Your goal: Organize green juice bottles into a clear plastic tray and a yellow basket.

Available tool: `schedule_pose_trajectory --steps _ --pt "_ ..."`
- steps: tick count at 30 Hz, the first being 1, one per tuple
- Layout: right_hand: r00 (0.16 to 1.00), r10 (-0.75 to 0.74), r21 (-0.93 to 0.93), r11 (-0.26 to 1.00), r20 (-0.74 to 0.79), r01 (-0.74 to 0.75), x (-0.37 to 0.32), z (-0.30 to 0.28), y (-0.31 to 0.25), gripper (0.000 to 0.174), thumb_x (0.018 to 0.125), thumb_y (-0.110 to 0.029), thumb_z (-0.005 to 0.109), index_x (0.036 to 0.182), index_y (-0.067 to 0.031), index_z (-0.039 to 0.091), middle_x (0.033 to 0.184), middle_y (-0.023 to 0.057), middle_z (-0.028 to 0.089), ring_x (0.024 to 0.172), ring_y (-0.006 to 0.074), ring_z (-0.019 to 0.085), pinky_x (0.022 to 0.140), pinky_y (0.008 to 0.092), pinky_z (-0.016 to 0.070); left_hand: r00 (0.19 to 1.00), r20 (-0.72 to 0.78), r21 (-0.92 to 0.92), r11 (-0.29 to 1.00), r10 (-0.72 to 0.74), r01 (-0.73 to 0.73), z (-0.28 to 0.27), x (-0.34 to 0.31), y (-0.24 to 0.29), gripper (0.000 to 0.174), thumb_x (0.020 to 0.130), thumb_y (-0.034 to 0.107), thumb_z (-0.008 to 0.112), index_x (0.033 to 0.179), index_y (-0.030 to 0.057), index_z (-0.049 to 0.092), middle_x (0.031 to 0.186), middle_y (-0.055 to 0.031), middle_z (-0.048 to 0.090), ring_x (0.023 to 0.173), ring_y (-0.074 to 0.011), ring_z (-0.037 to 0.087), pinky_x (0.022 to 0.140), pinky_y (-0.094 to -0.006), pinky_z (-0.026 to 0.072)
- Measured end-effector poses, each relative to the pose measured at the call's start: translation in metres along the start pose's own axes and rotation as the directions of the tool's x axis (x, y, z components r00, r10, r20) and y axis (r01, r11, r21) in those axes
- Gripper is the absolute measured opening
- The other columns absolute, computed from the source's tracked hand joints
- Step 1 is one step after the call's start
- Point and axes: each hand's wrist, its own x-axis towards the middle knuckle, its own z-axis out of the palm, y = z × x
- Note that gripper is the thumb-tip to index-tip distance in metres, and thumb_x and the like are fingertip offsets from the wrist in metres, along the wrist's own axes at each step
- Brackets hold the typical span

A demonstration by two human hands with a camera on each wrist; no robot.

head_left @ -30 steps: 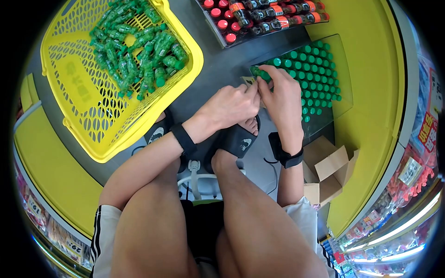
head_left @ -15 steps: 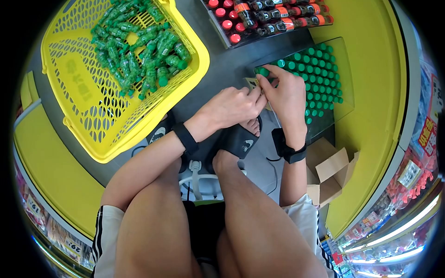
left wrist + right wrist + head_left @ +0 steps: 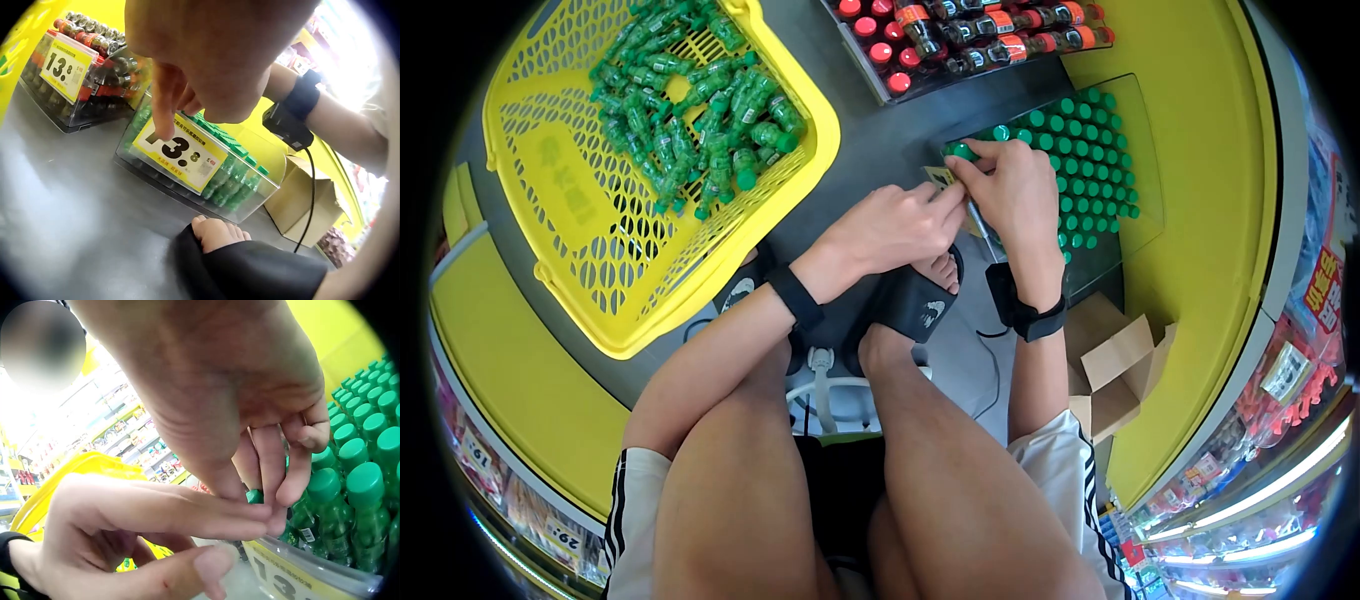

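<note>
My right hand reaches over the near left corner of a clear bin filled with upright green bottles. Its thumb and fingers pinch a small green bottle by its green cap at that corner; the hand hides most of the bottle. From the left, my left hand meets the right hand's fingertips at the bin's front rim. Its fingers stretch out straight in the right wrist view, and one points down over the yellow price card in the left wrist view.
A yellow basket holding many loose green bottles stands at the left. Behind the bin is a case of dark cola bottles. An open cardboard box sits by the yellow shelf base. Sandalled feet are below the hands.
The green bottle in my right hand has gone from lying tilted at the bin's corner to standing, with its cap now uppermost. My left hand has stayed close beside it.
</note>
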Motion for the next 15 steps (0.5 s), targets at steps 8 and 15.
schedule_pose_trajectory --steps 8,15 --pt "0.999 -0.038 -0.064 0.997 0.016 0.039 0.008 0.004 0.01 0.034 0.089 -0.03 0.088 0.115 -0.0079 0.087 0.092 0.0208 0.081 0.091 0.0405 0.08 0.083 0.0485 0.0635 0.957 -0.161 -0.283 0.94 -0.24 0.189 0.001 0.004 -0.004 0.021 0.091 0.004 0.075 0.112 0.0017 0.075 0.119 -0.009 0.074 0.089 -0.0263 0.077 0.071 -0.0374 0.0661" --pt "0.999 -0.05 0.071 0.996 -0.002 0.05 -0.012 -0.016 0.01 0.031 0.091 -0.024 0.086 0.117 -0.008 0.086 0.092 0.0178 0.082 0.089 0.039 0.08 0.08 0.0465 0.0626 0.895 -0.174 -0.412 0.856 -0.411 0.313 -0.003 0.013 -0.014 0.023 0.093 0.0 0.078 0.116 0.0014 0.075 0.116 -0.0107 0.074 0.09 -0.0326 0.077 0.077 -0.0411 0.0657"
